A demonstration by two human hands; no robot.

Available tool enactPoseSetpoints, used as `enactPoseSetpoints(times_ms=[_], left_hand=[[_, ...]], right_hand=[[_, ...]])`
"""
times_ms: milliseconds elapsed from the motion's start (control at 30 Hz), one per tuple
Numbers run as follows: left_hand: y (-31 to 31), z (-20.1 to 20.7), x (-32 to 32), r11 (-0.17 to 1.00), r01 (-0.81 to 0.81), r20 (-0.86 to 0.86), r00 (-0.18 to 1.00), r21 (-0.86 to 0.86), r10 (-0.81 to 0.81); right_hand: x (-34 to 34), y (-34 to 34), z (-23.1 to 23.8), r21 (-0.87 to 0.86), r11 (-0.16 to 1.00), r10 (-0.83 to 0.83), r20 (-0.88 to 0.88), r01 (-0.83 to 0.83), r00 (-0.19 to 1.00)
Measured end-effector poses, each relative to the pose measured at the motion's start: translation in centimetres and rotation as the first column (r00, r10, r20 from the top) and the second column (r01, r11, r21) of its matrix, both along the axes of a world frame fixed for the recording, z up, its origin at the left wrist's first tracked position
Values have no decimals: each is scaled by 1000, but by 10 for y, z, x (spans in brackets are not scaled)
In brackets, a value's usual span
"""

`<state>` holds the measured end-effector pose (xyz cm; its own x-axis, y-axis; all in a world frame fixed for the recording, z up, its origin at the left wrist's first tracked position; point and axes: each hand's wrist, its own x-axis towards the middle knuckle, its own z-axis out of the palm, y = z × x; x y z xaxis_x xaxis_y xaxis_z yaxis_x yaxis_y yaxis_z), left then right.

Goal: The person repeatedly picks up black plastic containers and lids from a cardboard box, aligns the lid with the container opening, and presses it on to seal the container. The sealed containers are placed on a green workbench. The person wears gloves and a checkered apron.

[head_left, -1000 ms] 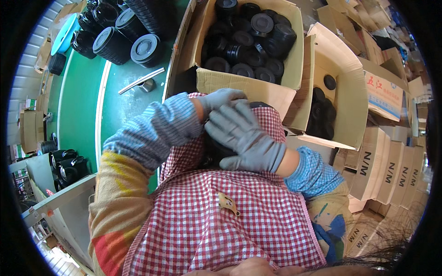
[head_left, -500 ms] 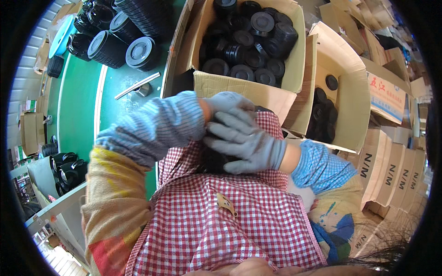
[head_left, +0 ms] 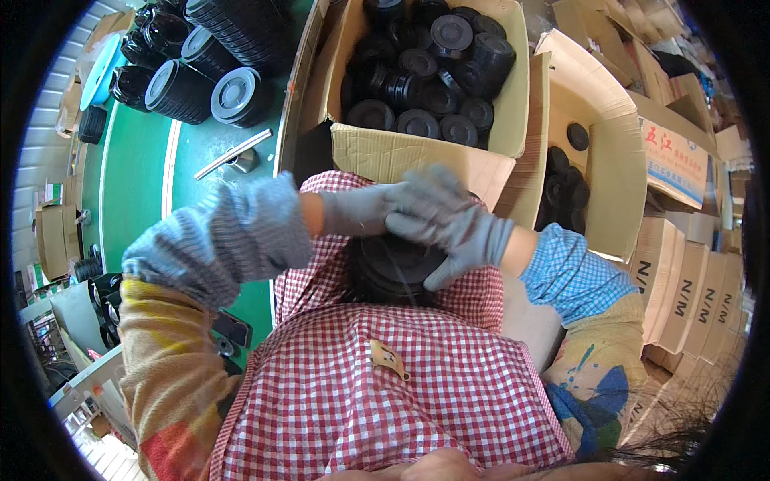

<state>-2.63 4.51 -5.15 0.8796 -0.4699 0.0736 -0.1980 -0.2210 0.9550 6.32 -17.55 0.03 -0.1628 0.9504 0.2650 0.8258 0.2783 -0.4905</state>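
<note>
A round black disc-like piece (head_left: 395,266) with a raised rim rests in my lap on the red-and-white checked apron (head_left: 385,401). My left hand (head_left: 357,212), in a grey glove, reaches over the far edge of the piece. Its fingers are hidden under the other hand. My right hand (head_left: 451,223), also gloved in grey, overlaps the left one above the piece. Its fingers are stretched out and somewhat blurred, with the thumb pointing down along the right side of the black piece.
Just beyond my lap stands a cardboard box (head_left: 425,146) filled with black round pieces. Another open box (head_left: 618,160) to its right holds fewer. On the green table (head_left: 136,172) at left are stacked black pieces (head_left: 239,96) and a metal strip (head_left: 233,154). Cartons (head_left: 682,297) line the right.
My left hand has shifted left and down, and the left elbow has swung outward. The right hand's fingers have moved up and right, leaving more of the black piece visible.
</note>
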Motion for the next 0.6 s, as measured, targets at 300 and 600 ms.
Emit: enactPoseSetpoints(times_ms=[300, 600], left_hand=[[-18, 16, 16, 981, 51, 111, 991, 186, -73], [-14, 38, 30, 837, 88, -338, 933, 541, 121]], right_hand=[[-30, 24, 12, -68, 998, -11, -118, 3, 993], [-46, 27, 21, 121, 993, 18, 9, -19, 1000]])
